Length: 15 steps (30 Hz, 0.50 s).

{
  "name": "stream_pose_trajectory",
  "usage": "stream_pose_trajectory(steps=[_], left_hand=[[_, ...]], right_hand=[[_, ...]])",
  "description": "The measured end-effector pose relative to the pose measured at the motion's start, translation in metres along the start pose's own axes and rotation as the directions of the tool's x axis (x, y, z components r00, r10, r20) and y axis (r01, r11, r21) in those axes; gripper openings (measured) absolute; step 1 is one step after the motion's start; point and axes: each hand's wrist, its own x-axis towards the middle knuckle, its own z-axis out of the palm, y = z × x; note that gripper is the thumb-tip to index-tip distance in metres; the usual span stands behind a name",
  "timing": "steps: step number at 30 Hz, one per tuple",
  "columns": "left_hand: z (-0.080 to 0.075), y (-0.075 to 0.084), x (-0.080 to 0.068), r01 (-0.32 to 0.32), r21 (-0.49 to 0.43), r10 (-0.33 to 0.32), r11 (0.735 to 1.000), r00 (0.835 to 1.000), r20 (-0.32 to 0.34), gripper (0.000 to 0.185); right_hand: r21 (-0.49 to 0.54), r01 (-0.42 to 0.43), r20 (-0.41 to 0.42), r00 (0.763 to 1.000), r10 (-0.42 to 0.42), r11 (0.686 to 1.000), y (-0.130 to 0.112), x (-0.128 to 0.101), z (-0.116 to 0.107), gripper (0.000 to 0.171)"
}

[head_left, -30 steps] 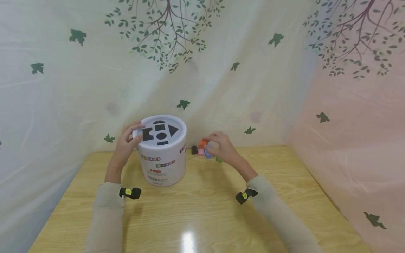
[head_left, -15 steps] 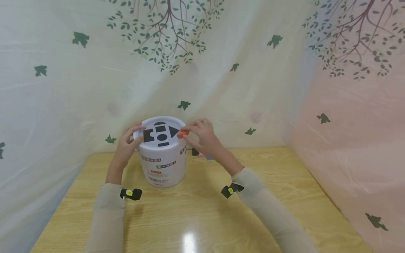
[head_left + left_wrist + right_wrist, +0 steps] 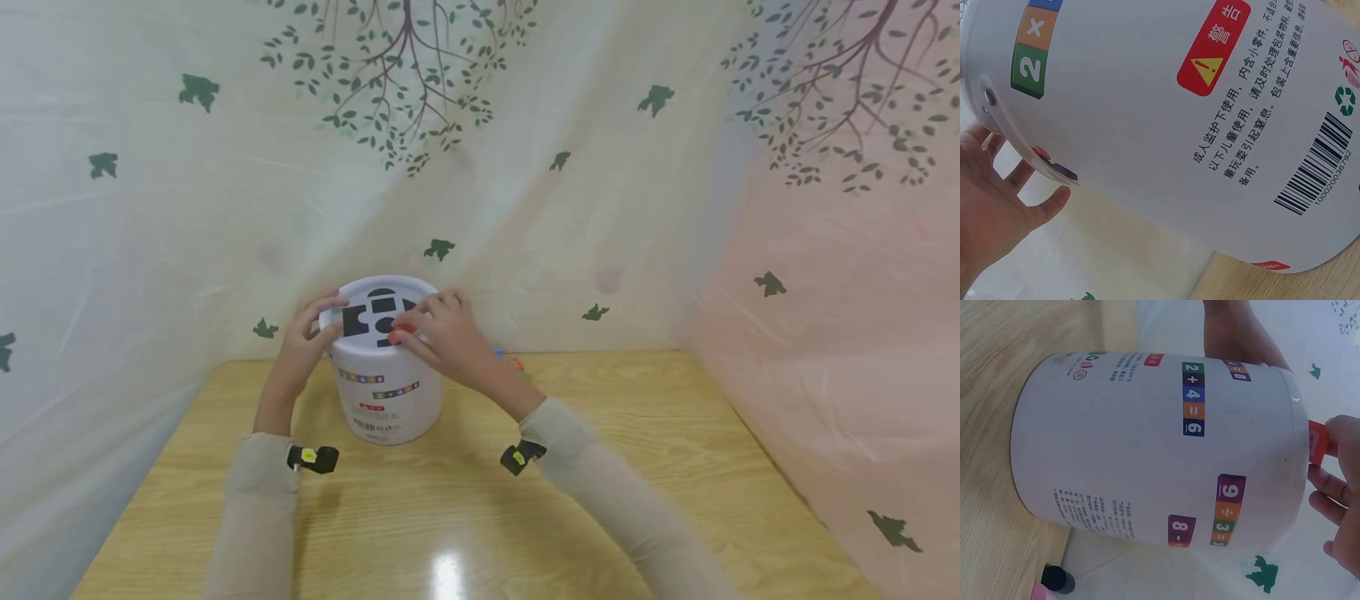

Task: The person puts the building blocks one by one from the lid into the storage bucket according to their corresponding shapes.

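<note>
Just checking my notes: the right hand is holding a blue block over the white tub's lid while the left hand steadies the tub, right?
Not quite: the block is orange-red, not blue, as the head and right wrist views show. The right hand does hold it over the white tub's lid, and the left hand steadies the tub.

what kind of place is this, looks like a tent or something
Probably a small indoor recording corner, not a tent: a wooden table is closed in by printed sheets with trees and leaves. On it stands a white shape-sorter tub, with both hands at its lid.
</note>
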Motion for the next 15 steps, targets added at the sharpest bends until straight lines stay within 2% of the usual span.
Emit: stream_pose_trajectory(steps=[9,15], left_hand=[[0.000,0.002,0.000,0.009,-0.003,-0.009,1.000,1.000,0.003,0.045],[-0.001,0.001,0.001,0.012,0.004,-0.012,1.000,1.000,0.003,0.045]], right_hand=[[-0.042,-0.002,-0.046,0.999,0.000,0.999,-0.008,0.009,0.008,0.024],[-0.119,0.005,-0.067,0.998,-0.013,0.993,-0.012,0.014,0.010,0.025]])
